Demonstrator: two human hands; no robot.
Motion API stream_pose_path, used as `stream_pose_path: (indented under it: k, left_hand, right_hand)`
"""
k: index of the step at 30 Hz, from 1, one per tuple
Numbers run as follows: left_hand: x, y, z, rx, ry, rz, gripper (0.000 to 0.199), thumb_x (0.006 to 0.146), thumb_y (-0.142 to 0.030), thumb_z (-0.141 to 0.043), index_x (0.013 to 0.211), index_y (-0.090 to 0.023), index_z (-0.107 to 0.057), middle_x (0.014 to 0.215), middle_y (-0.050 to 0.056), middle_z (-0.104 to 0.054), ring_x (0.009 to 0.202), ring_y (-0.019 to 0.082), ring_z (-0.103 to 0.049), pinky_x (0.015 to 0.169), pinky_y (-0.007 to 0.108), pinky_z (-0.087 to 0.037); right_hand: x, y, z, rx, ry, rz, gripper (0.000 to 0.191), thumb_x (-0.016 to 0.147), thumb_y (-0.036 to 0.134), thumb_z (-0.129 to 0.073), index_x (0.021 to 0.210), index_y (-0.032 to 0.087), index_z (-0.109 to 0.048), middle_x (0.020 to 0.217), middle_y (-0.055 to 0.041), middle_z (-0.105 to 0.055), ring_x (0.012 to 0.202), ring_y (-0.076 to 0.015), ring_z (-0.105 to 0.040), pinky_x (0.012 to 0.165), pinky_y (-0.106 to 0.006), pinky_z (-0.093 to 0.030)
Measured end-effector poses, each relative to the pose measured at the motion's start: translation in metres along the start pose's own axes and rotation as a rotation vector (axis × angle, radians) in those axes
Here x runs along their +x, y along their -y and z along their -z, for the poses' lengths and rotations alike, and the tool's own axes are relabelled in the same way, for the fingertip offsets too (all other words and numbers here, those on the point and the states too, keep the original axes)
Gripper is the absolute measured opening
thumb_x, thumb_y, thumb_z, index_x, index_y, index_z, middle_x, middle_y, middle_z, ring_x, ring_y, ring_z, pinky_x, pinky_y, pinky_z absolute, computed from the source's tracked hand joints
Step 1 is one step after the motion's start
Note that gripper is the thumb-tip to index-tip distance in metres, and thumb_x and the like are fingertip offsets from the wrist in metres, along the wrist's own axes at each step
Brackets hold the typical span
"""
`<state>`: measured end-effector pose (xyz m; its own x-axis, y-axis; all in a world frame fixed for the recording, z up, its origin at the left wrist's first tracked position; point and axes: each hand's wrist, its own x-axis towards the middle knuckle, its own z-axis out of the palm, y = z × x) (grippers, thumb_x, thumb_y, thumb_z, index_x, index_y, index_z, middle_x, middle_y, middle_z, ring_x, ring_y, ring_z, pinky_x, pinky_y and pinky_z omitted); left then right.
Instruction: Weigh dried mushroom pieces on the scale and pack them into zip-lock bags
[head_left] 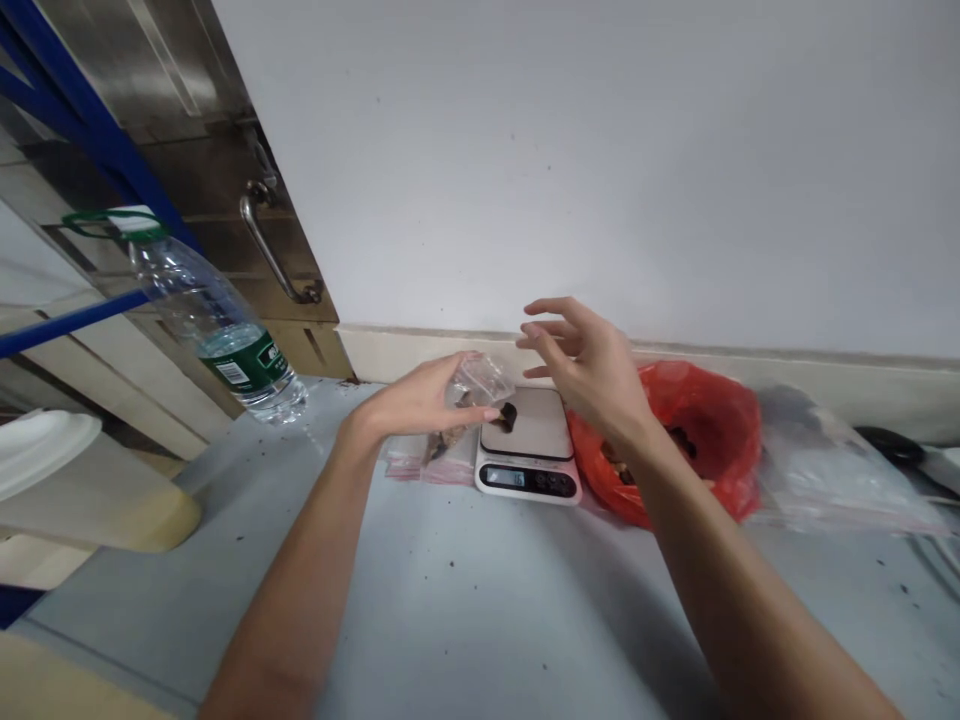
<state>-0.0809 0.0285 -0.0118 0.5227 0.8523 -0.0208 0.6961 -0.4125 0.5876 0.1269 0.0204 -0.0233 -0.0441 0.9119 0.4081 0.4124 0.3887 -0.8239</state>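
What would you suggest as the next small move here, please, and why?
I'd probably lower the right hand toward the dark piece seen against the scale: the right hand looks open and empty, while the left hand is occupied with the clear bag.

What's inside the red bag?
Inside the red bag are dark pieces and some brownish bits. The right arm covers the middle, so what's behind it can't be seen, nor the bottom.
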Motion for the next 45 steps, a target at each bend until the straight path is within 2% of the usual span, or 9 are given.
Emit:
stream_pose_path:
  k: [5, 8, 11, 17, 21, 28, 33, 38, 45]
  left_hand:
    - [-0.009, 0.011, 0.015, 0.077, -0.033, 0.059, 0.084, 0.082, -0.059, -0.068, 0.153, -0.021, -0.044, 0.14, 0.013, -0.065, 0.127, 0.031, -0.062, 0.101, 0.037, -0.049]
    - [-0.01, 0.015, 0.017, 0.135, -0.001, 0.066, 0.09, 0.078, -0.058, -0.071, 0.154, -0.019, -0.044, 0.154, 0.014, -0.054, 0.138, 0.033, -0.052, 0.112, 0.037, -0.042]
    - [-0.008, 0.012, 0.012, 0.169, 0.067, 0.083, 0.087, 0.078, -0.054, -0.073, 0.153, -0.021, -0.045, 0.156, 0.013, -0.052, 0.139, 0.034, -0.052, 0.114, 0.038, -0.04]
    - [-0.003, -0.004, 0.0, 0.121, 0.097, -0.058, 0.066, 0.08, -0.043, -0.074, 0.14, -0.024, -0.058, 0.145, 0.008, -0.062, 0.134, 0.031, -0.057, 0.111, 0.037, -0.043]
    - [-0.005, -0.014, 0.001, -0.037, 0.009, -0.155, 0.071, 0.08, -0.049, -0.074, 0.143, -0.023, -0.055, 0.14, 0.011, -0.064, 0.129, 0.03, -0.06, 0.108, 0.04, -0.047]
    - [-0.004, -0.015, -0.001, -0.528, 0.024, -0.267, 0.071, 0.085, -0.043, -0.072, 0.149, -0.023, -0.049, 0.148, 0.013, -0.058, 0.135, 0.032, -0.055, 0.107, 0.046, -0.05]
    - [0.004, -0.016, -0.01, -0.659, -0.018, -0.206, 0.058, 0.089, -0.053, -0.071, 0.137, -0.02, -0.064, 0.142, 0.013, -0.064, 0.133, 0.033, -0.058, 0.107, 0.049, -0.051]
    - [0.007, -0.024, -0.013, -0.6, -0.194, -0.192, 0.043, 0.08, -0.047, -0.082, 0.107, -0.014, -0.077, 0.096, 0.01, -0.08, 0.096, 0.026, -0.075, 0.091, 0.042, -0.061]
    - [0.001, -0.037, -0.01, -0.356, -0.307, -0.267, 0.017, 0.087, -0.03, -0.07, 0.08, -0.014, -0.075, 0.079, 0.007, -0.078, 0.076, 0.019, -0.075, 0.074, 0.03, -0.061]
  right_hand:
    - [-0.001, -0.017, -0.013, -0.438, 0.362, -0.013, 0.03, 0.082, 0.014, -0.065, 0.111, 0.019, -0.074, 0.113, -0.011, -0.078, 0.103, -0.0234, -0.073, 0.093, -0.034, -0.054]
    - [-0.004, -0.024, -0.021, -0.459, 0.479, -0.005, 0.026, 0.072, 0.005, -0.068, 0.088, 0.022, -0.079, 0.096, -0.0048, -0.081, 0.093, -0.0213, -0.073, 0.087, -0.029, -0.053]
    - [-0.005, -0.024, -0.017, -0.462, 0.453, -0.026, 0.024, 0.074, 0.001, -0.062, 0.075, 0.02, -0.076, 0.08, -0.0044, -0.079, 0.081, -0.0203, -0.073, 0.082, -0.029, -0.053]
    - [-0.009, -0.004, 0.008, -0.191, 0.242, 0.02, 0.03, 0.085, 0.031, -0.071, 0.111, 0.018, -0.074, 0.119, -0.0115, -0.077, 0.105, -0.0239, -0.073, 0.092, -0.038, -0.059]
    - [-0.014, 0.012, 0.022, 0.103, 0.131, 0.082, 0.035, 0.086, 0.042, -0.068, 0.113, 0.021, -0.075, 0.123, -0.0098, -0.076, 0.115, -0.0249, -0.07, 0.102, -0.043, -0.055]
    - [-0.019, 0.015, 0.048, 0.077, 0.298, 0.199, 0.021, 0.081, 0.045, -0.075, 0.083, 0.025, -0.077, 0.144, -0.0105, -0.064, 0.134, -0.0315, -0.058, 0.103, -0.048, -0.052]
    - [-0.015, 0.007, 0.046, 0.111, 0.143, 0.272, 0.034, 0.075, 0.057, -0.08, 0.071, 0.024, -0.072, 0.133, -0.0116, -0.069, 0.122, -0.0325, -0.065, 0.098, -0.049, -0.054]
    - [-0.013, 0.003, 0.047, -0.019, 0.054, 0.252, 0.037, 0.072, 0.057, -0.081, 0.066, 0.023, -0.068, 0.126, -0.0129, -0.071, 0.115, -0.0334, -0.066, 0.088, -0.048, -0.056]
    - [-0.015, 0.011, 0.054, 0.008, 0.153, 0.154, 0.025, 0.072, 0.041, -0.078, 0.074, 0.022, -0.062, 0.073, -0.0016, -0.066, 0.069, -0.018, -0.063, 0.068, -0.034, -0.053]
